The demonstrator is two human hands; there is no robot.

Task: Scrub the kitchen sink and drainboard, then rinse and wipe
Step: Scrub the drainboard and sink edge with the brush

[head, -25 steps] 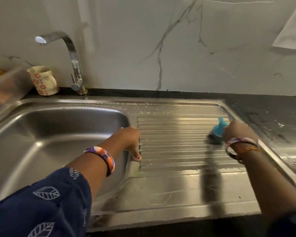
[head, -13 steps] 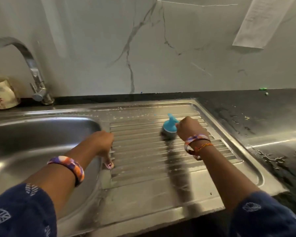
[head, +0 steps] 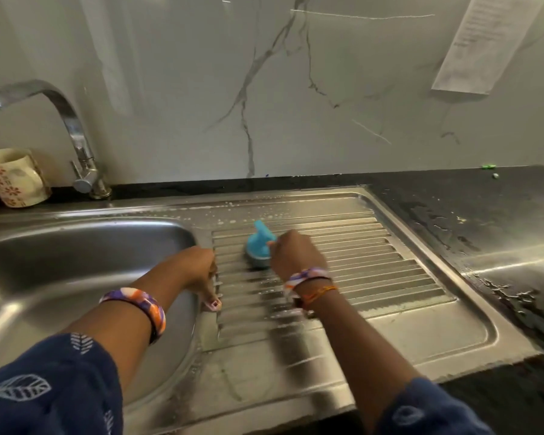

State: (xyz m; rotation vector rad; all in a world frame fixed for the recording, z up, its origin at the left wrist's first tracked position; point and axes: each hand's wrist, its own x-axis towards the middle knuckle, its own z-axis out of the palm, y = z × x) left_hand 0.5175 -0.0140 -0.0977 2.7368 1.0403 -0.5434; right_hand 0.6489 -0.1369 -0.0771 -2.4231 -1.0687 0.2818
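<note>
The right hand (head: 296, 255) has its fingers curled round the blue scrub brush (head: 259, 246), pressing it onto the ribbed drainboard (head: 374, 262) near the middle of the frame, toward the ribs' upper left end. The left hand (head: 198, 265) rests just left of it on the ridge between basin and ribs, fingers loosely bent and holding nothing, thumb pointing down. Both wrists wear patterned bangles, and dark blue leaf-print sleeves fill the lower corners. Soap suds dot the drainboard's far edge. The sink basin (head: 76, 262) takes up the left of the frame, with the chrome tap (head: 76, 133) and a floral cup (head: 13, 177) at upper left. The wet black desk (head: 484, 208) runs along the right, below a paper sheet (head: 490, 42) on the marble wall.
</note>
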